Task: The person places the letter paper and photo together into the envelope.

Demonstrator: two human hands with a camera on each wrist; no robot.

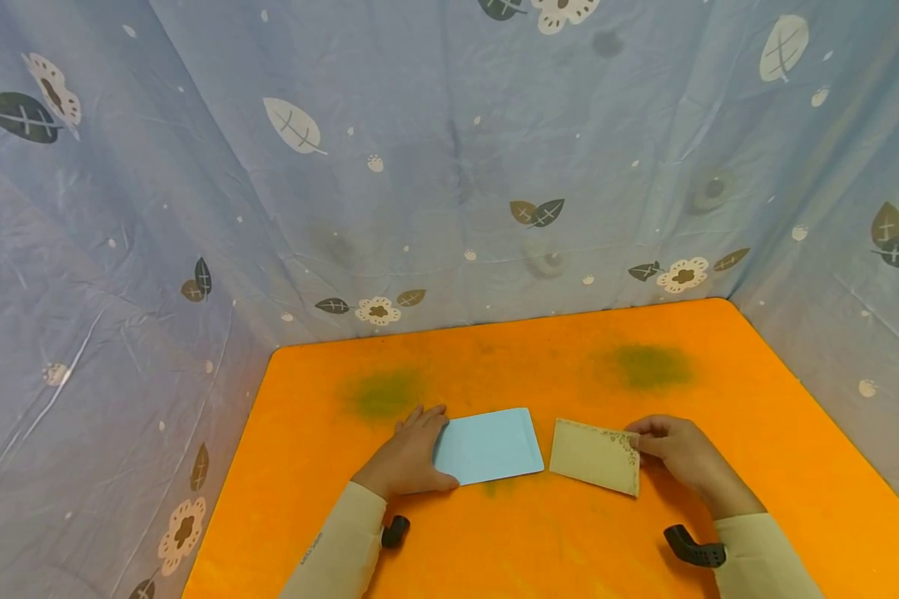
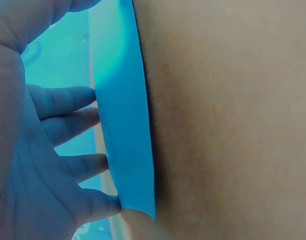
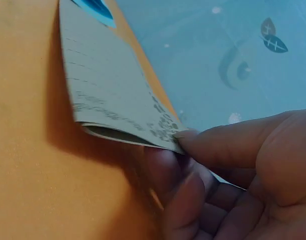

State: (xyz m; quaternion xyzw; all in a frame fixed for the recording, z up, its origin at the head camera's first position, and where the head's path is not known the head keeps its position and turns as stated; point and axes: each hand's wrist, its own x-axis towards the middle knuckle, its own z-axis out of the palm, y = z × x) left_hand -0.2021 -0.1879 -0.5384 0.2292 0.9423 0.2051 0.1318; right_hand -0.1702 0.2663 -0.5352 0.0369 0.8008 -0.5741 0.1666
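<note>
A light blue envelope (image 1: 489,446) lies flat-looking over the table, its left end held by my left hand (image 1: 412,457). In the head view the thumb is at its near edge and the fingers are at its far left corner. The left wrist view shows spread fingertips against the edge of the blue envelope (image 2: 125,115). My right hand (image 1: 677,453) pinches the right corner of a folded beige sheet of letter paper (image 1: 592,457), thumb on top. Faint lines and a brown floral print mark the letter paper (image 3: 105,85), whose near end shows a folded gap. A narrow strip of table separates the two.
The orange tabletop (image 1: 494,541) carries two greenish smudges. Blue curtains (image 1: 449,166) with leaf and flower prints hang behind it and on both sides. Black curved wrist mounts (image 1: 692,549) stick out from the cream sleeves.
</note>
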